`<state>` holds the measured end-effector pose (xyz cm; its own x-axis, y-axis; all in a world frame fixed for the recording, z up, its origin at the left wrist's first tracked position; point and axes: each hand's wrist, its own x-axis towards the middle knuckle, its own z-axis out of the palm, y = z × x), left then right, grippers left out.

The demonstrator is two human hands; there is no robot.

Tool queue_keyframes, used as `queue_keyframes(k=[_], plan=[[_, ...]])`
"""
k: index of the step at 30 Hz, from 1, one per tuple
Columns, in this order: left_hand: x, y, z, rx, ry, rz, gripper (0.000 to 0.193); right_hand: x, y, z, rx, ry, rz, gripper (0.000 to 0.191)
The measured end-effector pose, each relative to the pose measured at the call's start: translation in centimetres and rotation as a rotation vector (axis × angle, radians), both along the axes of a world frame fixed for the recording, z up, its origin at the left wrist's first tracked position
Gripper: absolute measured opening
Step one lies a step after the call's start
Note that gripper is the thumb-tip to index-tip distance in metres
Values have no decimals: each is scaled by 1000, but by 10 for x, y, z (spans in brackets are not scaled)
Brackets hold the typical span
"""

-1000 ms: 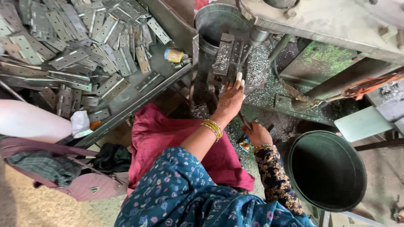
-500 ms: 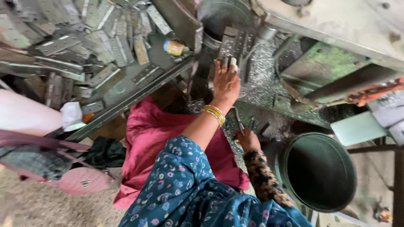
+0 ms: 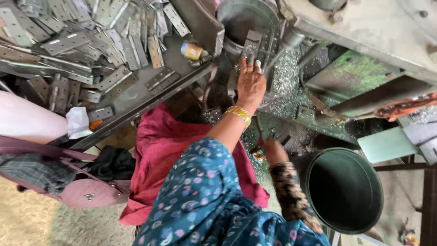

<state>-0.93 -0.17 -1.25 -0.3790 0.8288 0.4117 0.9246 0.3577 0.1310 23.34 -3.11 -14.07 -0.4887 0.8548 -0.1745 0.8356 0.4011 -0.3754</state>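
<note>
Beneath the grey machine [image 3: 364,27], the left hand [image 3: 249,84] presses spread fingers against a metal plate [image 3: 252,43] in the feed; a slip could pinch them. Lower, the right hand [image 3: 273,150] seems closed, on what I cannot tell.

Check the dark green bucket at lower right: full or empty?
Empty, as far as it shows. The bucket stands upright with its mouth open, and only dark bare inner wall is visible; the bottom lies in shadow.
</note>
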Motion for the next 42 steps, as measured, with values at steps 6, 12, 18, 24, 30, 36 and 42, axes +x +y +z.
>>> queue_keyframes(k=[6,12,18,24,30,36,42], plan=[[-2,23,-7,-69,-44,0,44,3,-9,0,81,186,33,44],[-10,25,-14,-34,7,7,51,10,-5,-7,237,46,360,34],[-5,38,-1,-206,-90,24,48,5,-8,-6,-15,117,7,43],[-18,35,2,-97,-79,8,46,-4,-23,6,-74,77,-18,49],[-1,-49,-7,80,18,-188,52,-13,10,70,75,15,111,48],[-17,-78,4,279,-60,-538,28,-26,4,69,-120,18,62,51],[38,13,34,-80,-105,-41,16,-9,11,59,-157,118,67,51]])
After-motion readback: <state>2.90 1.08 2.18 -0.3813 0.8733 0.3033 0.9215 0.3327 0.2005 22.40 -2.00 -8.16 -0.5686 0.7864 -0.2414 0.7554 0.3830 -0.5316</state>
